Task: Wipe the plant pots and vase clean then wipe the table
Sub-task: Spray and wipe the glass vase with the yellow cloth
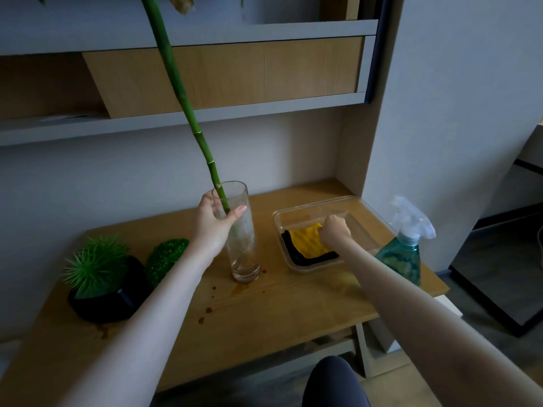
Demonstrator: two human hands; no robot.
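A tall clear glass vase [245,251] stands mid-table with a long green bamboo stalk [188,104] leaning out of it to the upper left. My left hand [216,224] grips the vase near its rim. My right hand [336,229] reaches into a clear plastic tray [367,210] and pinches the edge of a yellow cloth with a black border [305,245]. A spiky green plant in a black pot [101,295] sits at the left, and a round green ball plant [164,257] stands behind my left forearm, its pot hidden. Brown stains [205,314] spot the wooden table [279,312].
A teal spray bottle [404,254] with a clear trigger stands at the table's right edge beside the tray. Wooden and grey shelves [223,80] overhang the table. A wall panel closes the right side. My knee [335,380] shows below the front edge.
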